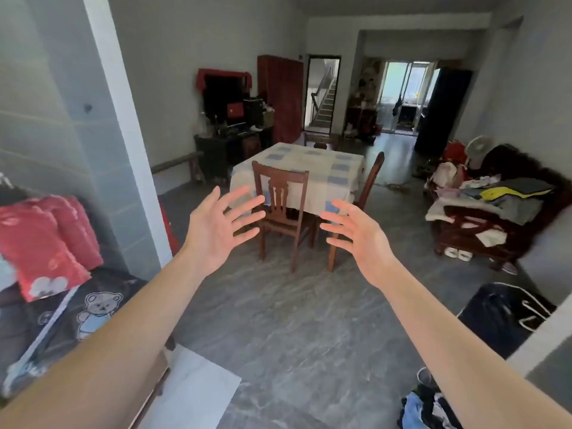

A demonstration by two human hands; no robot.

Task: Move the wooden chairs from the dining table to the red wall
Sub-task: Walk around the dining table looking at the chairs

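Both hands are reaching forward at chest height, empty. The left hand is spreading its fingers wide, palm turned inward, touching nothing. The right hand is doing the same, fingers splayed and slightly curled, palm facing the left one, nothing in it. The two hands are staying well apart from each other, with bare forearms running back to the bottom corners.

Beyond the hands, a dark brown wooden chair with a carved slatted back is standing upright on the grey streaked floor, tucked against the near edge of the square worktop covered in a cream cloth with blue squares. A second dark wooden chair seen side-on is sitting at the worktop's right corner, partly hidden by the right hand. A third chair back is showing at the far side, blurry.

A dark red wooden sofa on the right is holding a heap of mixed clothes. A dark red tall cabinet is standing against the far wall. Red patterned pillows are lying on a bed at left.
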